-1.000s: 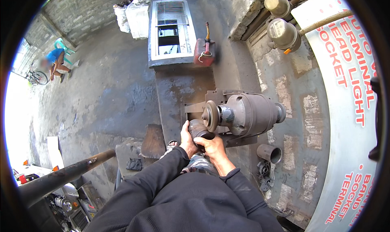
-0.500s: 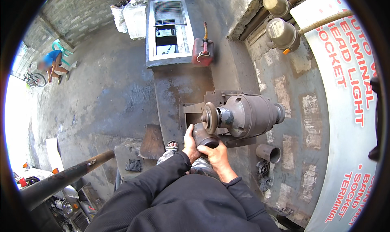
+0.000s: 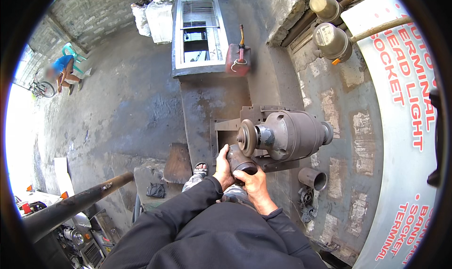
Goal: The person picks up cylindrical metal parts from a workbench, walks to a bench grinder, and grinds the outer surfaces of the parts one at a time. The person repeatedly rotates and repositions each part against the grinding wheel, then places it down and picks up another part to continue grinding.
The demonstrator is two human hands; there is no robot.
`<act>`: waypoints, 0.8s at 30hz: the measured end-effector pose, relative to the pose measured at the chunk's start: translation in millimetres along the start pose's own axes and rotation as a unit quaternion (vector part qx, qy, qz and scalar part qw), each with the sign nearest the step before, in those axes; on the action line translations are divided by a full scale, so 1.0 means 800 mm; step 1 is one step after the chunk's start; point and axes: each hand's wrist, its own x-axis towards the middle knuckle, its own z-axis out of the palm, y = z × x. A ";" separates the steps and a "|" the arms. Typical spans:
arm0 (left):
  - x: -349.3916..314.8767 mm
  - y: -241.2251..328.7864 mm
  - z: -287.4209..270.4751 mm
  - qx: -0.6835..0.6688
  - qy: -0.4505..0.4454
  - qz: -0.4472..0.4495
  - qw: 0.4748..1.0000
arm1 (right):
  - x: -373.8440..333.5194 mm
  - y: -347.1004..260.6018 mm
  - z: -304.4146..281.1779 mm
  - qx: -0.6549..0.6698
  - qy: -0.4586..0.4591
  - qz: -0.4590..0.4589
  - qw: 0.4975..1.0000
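Both hands hold a dark metal cylinder (image 3: 240,160) in front of my body. My left hand (image 3: 223,168) is closed round its left side, thumb and fingers along the wall. My right hand (image 3: 253,183) grips the lower right end, its thumb near the rim. The cylinder's upper part sits at the lower edge of a round brown wheel (image 3: 246,138); whether they touch I cannot tell. That wheel is mounted on the shaft of a grey bench grinder motor (image 3: 294,136), just right of my hands.
A hollow metal cylinder (image 3: 310,178) lies right of the grinder. A red jug (image 3: 238,60) stands beside a white-framed box (image 3: 177,33) ahead. A dark pipe (image 3: 89,198) runs at lower left, and a white sign (image 3: 409,128) hangs at right. Far left, a person (image 3: 65,71) bends over.
The cylinder has tilted slightly in my hands, and its end has shifted a little right and down. The view has moved slightly. The person at far left bends lower.
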 end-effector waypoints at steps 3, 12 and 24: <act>-0.004 0.003 -0.006 -0.012 -0.024 -0.001 1.000 | -0.003 -0.005 0.001 -0.075 -0.029 -0.085 0.993; -0.009 0.011 -0.016 -0.042 -0.053 0.000 0.998 | -0.007 -0.009 0.010 -0.148 -0.038 -0.129 0.980; 0.001 0.013 0.004 0.038 -0.006 -0.057 0.998 | -0.006 -0.001 -0.014 0.011 -0.040 0.065 0.997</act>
